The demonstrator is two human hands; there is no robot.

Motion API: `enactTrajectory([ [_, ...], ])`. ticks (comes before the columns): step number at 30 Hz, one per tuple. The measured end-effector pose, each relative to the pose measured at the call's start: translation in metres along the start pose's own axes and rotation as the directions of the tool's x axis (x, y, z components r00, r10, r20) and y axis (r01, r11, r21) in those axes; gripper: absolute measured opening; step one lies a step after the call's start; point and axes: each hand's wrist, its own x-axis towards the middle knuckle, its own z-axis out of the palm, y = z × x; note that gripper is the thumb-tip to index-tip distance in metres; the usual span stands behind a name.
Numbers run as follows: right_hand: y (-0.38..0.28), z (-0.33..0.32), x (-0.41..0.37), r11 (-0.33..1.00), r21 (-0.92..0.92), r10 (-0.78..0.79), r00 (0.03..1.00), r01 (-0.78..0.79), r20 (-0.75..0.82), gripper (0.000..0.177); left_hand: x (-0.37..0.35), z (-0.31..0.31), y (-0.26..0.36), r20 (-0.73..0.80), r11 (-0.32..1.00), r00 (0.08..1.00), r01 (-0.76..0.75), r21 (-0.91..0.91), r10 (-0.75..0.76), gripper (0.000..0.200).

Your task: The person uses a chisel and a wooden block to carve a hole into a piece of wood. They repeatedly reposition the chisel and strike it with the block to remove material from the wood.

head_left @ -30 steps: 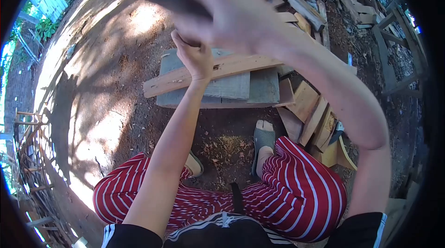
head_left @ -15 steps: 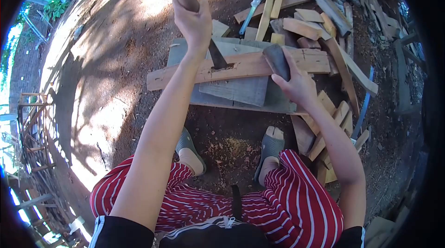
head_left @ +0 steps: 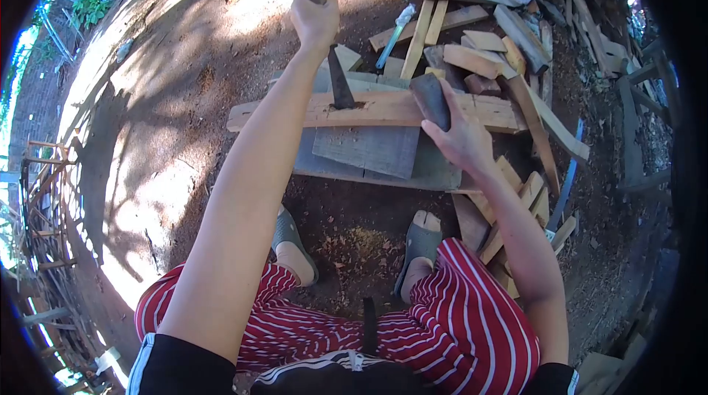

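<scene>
My left hand (head_left: pixel 316 20) is wrapped round the handle of a chisel (head_left: pixel 340 85). Its dark blade stands nearly upright, with the tip in a rough slot cut in a long wooden beam (head_left: pixel 383 109). My right hand (head_left: pixel 464 137) grips a dark, worn wooden block (head_left: pixel 431 100), held at the right part of the beam and overlapping it in this view. The beam lies across a low wooden bench (head_left: pixel 361 153) made of grey boards. The chisel's upper handle end sticks out above my left fist.
Offcuts and planks (head_left: pixel 472 61) are heaped right of and behind the bench. A blue-handled tool (head_left: pixel 399 32) lies beyond it, and a blue strip (head_left: pixel 568 174) at right. My sandalled feet (head_left: pixel 422 244) rest near wood shavings (head_left: pixel 361 244) on the dirt ground.
My left hand has tipped the chisel's handle to the right, so the blade stands steeper in the slot. The right hand keeps its hold on the block; the whole view has shifted slightly.
</scene>
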Motion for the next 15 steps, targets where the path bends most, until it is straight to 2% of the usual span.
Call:
enactTrajectory([
  [1, -0.001, 0.000, 0.000, 1.000, -0.010, -0.018, 1.000, 0.017, -0.017, 0.083, -0.011, -0.007, 0.023, 0.055, 0.990, 0.989, 0.139, -0.036, -0.137, 0.032],
  [2, 0.000, -0.002, -0.001, 1.000, -0.014, -0.018, 1.000, 0.018, -0.026, 0.083, -0.011, -0.004, 0.024, 0.055, 0.990, 0.990, 0.134, -0.044, -0.131, 0.032],
  [4, -0.003, -0.002, -0.001, 1.000, -0.011, 0.022, 0.998, -0.021, 0.060, 0.084, -0.014, -0.007, 0.021, -0.010, 0.996, 0.996, 0.088, 0.032, -0.087, 0.035],
  [6, -0.004, 0.000, -0.005, 1.000, -0.010, 0.014, 0.999, -0.013, 0.039, 0.084, -0.014, -0.007, 0.020, -0.028, 0.994, 0.995, 0.098, 0.039, -0.096, 0.037],
  [8, -0.004, -0.001, -0.002, 1.000, -0.019, 0.011, 1.000, -0.011, 0.007, 0.085, -0.018, -0.008, 0.028, -0.071, 0.980, 0.992, 0.118, 0.158, -0.108, 0.038],
  [9, -0.003, -0.002, -0.001, 1.000, -0.007, 0.018, 1.000, -0.018, -0.001, 0.085, -0.019, -0.008, 0.033, -0.072, 0.970, 0.979, 0.197, 0.142, -0.188, 0.039],
  [12, -0.002, -0.003, 0.002, 0.999, -0.032, 0.044, 0.999, -0.043, 0.022, 0.085, -0.017, -0.006, 0.025, -0.095, 0.960, 0.969, 0.239, 0.144, -0.227, 0.039],
  [15, -0.001, 0.002, 0.002, 0.997, -0.062, 0.059, 0.996, -0.055, 0.065, 0.085, -0.022, -0.005, 0.033, -0.096, 0.976, 0.987, 0.144, 0.163, -0.129, 0.037],
])
